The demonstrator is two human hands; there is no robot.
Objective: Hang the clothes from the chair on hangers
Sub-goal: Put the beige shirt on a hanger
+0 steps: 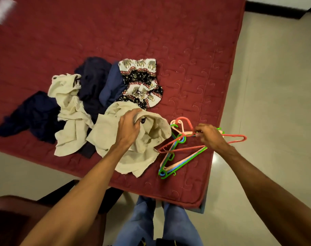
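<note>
On the maroon quilted mattress (186, 50), close to its near edge, we see a rumpled cream shirt (105, 132). The left hand (129, 125) reaches over that edge and grips the shirt at what looks like its collar, with the fingers curled into the fabric.

Toward the mattress's near right corner, the right hand (211, 137) pinches a red hanger (237, 135) near the base of its hook. One end of the hanger pokes out past the right edge of the mattress, and the other end touches the shirt. A loose pile of green, pink and blue hangers (176, 165) lies under it on the mattress.

Nearer the middle of the mattress lie the other clothes in a heap: an elephant-print garment (142, 80), navy garments (96, 80), a second cream garment (71, 110), and a dark navy piece (34, 116) toward the left edge.

Off the mattress, beside its near edge, we see part of a dark chair (18, 210) and the person's legs in blue jeans (146, 219) on a pale tiled floor (266, 86).
</note>
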